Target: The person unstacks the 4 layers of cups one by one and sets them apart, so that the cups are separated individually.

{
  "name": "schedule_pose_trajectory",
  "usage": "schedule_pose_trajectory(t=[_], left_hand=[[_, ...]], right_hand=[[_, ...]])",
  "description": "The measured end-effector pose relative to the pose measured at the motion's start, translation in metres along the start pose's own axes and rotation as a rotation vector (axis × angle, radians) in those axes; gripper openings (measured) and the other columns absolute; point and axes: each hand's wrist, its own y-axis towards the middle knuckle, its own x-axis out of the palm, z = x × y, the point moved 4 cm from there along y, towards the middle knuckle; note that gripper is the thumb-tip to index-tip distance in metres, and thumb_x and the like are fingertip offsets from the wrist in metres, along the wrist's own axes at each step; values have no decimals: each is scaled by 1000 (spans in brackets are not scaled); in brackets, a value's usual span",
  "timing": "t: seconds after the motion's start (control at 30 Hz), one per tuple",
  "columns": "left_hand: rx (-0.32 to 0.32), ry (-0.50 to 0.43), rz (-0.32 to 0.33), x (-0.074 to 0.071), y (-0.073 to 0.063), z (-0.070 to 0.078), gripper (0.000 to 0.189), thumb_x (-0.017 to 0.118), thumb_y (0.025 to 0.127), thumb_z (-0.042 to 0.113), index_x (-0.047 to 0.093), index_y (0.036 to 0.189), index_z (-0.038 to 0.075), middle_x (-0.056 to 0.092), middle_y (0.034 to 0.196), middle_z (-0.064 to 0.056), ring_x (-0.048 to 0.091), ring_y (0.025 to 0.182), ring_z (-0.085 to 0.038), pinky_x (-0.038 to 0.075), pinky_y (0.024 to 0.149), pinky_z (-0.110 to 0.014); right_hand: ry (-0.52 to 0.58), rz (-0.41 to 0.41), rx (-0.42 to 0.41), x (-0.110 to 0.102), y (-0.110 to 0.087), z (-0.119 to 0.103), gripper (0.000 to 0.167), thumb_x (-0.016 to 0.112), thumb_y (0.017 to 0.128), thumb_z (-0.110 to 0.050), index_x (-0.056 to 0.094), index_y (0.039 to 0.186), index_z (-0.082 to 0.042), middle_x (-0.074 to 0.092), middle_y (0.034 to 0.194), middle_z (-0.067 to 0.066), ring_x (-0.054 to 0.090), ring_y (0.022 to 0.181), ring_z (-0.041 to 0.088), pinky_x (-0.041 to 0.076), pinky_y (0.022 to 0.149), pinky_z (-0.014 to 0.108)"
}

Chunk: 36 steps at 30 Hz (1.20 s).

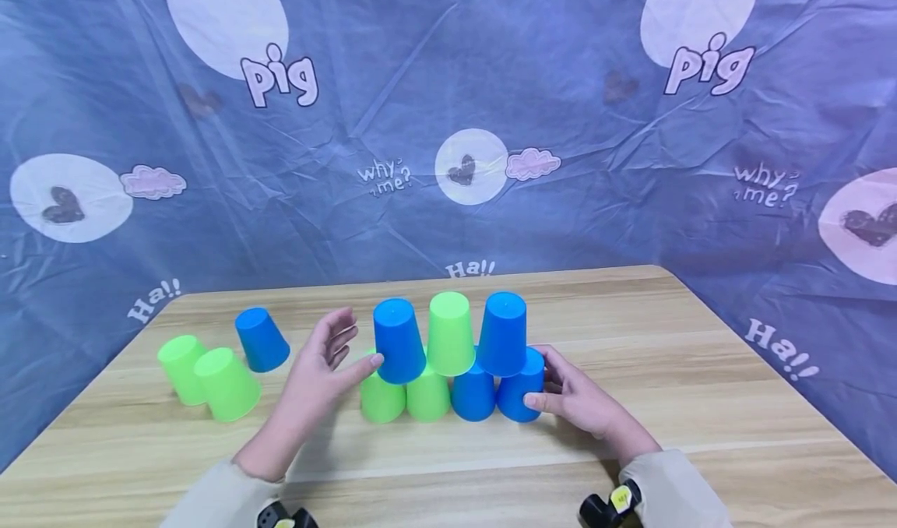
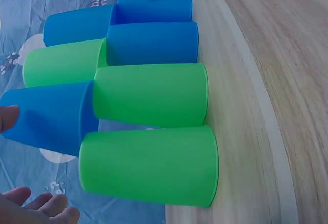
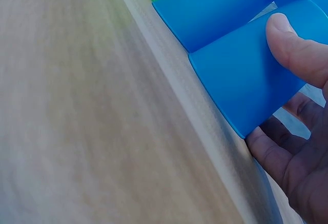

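Observation:
Upside-down cups stand in two rows. The bottom row has two green cups, a left one (image 1: 382, 401) and a second (image 1: 428, 397), then a blue cup (image 1: 473, 396) and the rightmost blue cup (image 1: 517, 397). Across them sit an upper-left blue cup (image 1: 398, 341), a green cup (image 1: 451, 333) and an upper-right blue cup (image 1: 503, 335). My left hand (image 1: 324, 360) is beside the upper-left blue cup, thumb tip at its side, fingers spread away from it. My right hand (image 1: 578, 396) holds the rightmost bottom blue cup, thumb in front and fingers behind.
Left of the rows, two green cups, one farther (image 1: 182, 368) and one nearer (image 1: 227, 385), stand close together. A blue cup (image 1: 262, 341) is just behind them. The wooden table (image 1: 701, 388) ends at a blue printed cloth (image 1: 561, 232) hanging behind it.

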Motion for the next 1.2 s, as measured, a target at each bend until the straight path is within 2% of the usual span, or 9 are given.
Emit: schedule_pose_trajectory(t=[0.3, 0.47, 0.63, 0.83, 0.97, 1.2], left_hand=[[54, -2, -54, 21, 7, 3, 78, 75, 78, 16, 29, 141, 8, 37, 143, -14, 36, 132, -32, 30, 110, -44], [67, 46, -27, 24, 8, 4, 80, 76, 76, 16, 31, 142, 13, 39, 142, -11, 38, 132, -31, 32, 108, -43], [80, 88, 2, 26, 8, 6, 80, 76, 77, 15, 31, 142, 14, 42, 140, -12, 40, 130, -31, 34, 107, -43], [84, 92, 26, 29, 8, 5, 74, 75, 77, 13, 36, 139, 16, 47, 135, -12, 45, 126, -30, 39, 104, -43], [67, 88, 28, 31, 7, 3, 69, 75, 78, 14, 38, 137, 16, 49, 133, -11, 46, 124, -29, 40, 103, -43], [75, 96, 48, 29, 6, 2, 66, 74, 78, 14, 41, 135, 15, 51, 131, -11, 49, 122, -29, 43, 101, -44]], right_hand=[[-6, 6, 0, -2, -2, 0, 61, 65, 86, -28, 33, 137, -17, 46, 135, 16, 41, 125, 42, 33, 99, 65], [-7, 5, -1, -2, -1, -1, 61, 65, 86, -29, 33, 137, -17, 47, 135, 16, 41, 124, 41, 33, 99, 64], [3, 1, 17, -1, 0, -1, 62, 66, 85, -29, 34, 137, -17, 46, 135, 16, 40, 125, 41, 32, 99, 65], [4, 7, 25, 0, 1, 0, 63, 66, 84, -31, 34, 137, -18, 45, 137, 15, 38, 127, 42, 30, 100, 66], [-12, -2, 12, -1, -2, 2, 62, 65, 86, -29, 32, 137, -16, 46, 135, 17, 41, 124, 42, 34, 98, 65], [-21, -8, -25, -2, -1, -2, 60, 65, 86, -29, 34, 136, -17, 47, 133, 16, 42, 123, 41, 33, 98, 64]])
